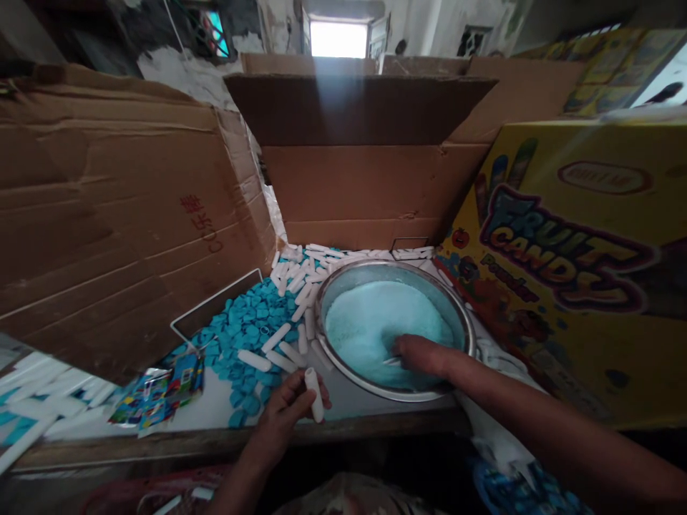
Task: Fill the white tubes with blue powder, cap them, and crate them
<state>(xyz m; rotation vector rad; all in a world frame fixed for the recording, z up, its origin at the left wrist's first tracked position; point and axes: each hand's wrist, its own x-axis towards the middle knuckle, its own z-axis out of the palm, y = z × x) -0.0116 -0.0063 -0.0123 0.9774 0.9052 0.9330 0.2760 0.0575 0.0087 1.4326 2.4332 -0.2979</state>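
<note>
My left hand [294,402] is closed around a white plastic tube [314,395], held upright with its open end up, just left of the bowl. My right hand [421,354] reaches into a wide metal bowl [469,336] of pale blue powder [370,315]. Its fingers are closed at the powder's surface, blurred, with a thin pale edge showing beside them; I cannot make out what that is. Left of the bowl lies a heap of blue plastic caps [247,322]. Several more white tubes [278,337] are scattered between the caps and the bowl.
Brown cardboard sheets [354,182] wall the table at the back and left. On the right stands a yellow fruit candy carton [569,236]. Shiny printed packets [161,397] lie at the left front, near the wooden table edge [177,445]. More blue pieces [526,486] sit below right.
</note>
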